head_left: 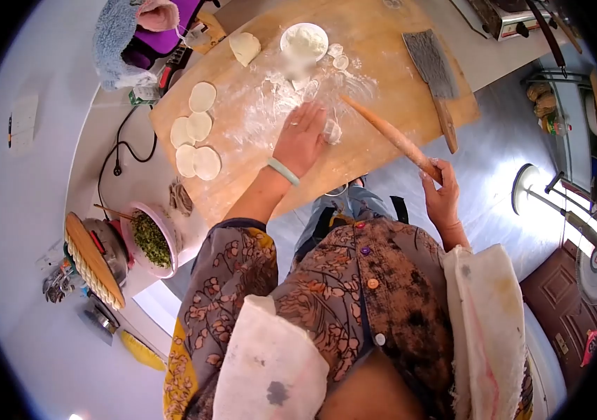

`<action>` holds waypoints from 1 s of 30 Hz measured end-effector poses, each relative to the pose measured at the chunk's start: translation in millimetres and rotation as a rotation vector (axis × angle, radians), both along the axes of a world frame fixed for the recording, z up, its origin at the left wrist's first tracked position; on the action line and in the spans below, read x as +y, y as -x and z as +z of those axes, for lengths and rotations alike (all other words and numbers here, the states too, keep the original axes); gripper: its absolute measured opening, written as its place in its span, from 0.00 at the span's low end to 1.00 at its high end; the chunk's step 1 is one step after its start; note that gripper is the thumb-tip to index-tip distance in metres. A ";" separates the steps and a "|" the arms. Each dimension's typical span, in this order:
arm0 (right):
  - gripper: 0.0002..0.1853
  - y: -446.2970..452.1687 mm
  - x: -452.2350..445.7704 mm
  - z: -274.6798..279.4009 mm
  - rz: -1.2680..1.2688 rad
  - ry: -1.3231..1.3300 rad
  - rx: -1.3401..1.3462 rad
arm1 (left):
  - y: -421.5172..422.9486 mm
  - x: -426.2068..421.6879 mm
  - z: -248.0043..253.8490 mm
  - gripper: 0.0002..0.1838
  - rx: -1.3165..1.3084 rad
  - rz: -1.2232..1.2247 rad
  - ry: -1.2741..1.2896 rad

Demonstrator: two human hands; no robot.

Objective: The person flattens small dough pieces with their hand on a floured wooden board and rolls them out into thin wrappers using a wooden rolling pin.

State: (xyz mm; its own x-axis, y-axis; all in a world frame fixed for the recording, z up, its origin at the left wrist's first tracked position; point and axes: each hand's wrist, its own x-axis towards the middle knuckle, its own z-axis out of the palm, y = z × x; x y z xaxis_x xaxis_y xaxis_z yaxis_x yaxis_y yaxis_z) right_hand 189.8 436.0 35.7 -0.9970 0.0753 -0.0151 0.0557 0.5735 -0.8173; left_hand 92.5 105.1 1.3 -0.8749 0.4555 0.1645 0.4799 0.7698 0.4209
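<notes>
My left hand, with a pale bangle at its wrist, lies palm down on the floured wooden board, fingers stretched out. A small dough piece sits right beside it, and another dough piece is just past its fingertips. Whether anything is under the palm is hidden. My right hand is closed round the near end of a tapered wooden rolling pin, which slants over the board's front edge. Several round dough wrappers lie at the board's left, some overlapping.
A bowl of flour, a dough lump and two more dough pieces are at the back. A cleaver lies on the right. Left of the board stand a bowl of green filling and a black cord.
</notes>
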 end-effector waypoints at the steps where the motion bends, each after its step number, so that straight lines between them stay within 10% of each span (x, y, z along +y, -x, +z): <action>1: 0.17 -0.8 -0.1 -1.2 -0.004 0.006 0.007 | 4.4 0.8 -3.6 0.28 -0.039 -0.060 0.004; 14: 0.16 -4.9 2.3 -4.6 -0.043 0.001 0.017 | 15.4 -10.5 27.8 0.12 -0.512 0.269 -0.127; 20: 0.17 -6.1 1.1 -5.7 -0.036 -0.016 0.012 | 11.1 4.7 0.2 0.12 -0.101 0.171 0.106; 30: 0.16 -11.0 -1.1 -10.1 -0.042 0.020 -0.029 | -23.7 44.5 -20.5 0.43 -0.165 0.108 0.032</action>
State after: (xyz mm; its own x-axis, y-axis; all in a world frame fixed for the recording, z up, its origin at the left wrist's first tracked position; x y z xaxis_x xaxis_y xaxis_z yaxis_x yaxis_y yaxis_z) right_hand 200.8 434.9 25.6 -0.9922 0.1160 -0.0458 0.1028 0.5535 -0.8265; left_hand 116.2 149.5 -19.2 -0.9328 0.3604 0.0018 0.3206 0.8273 0.4613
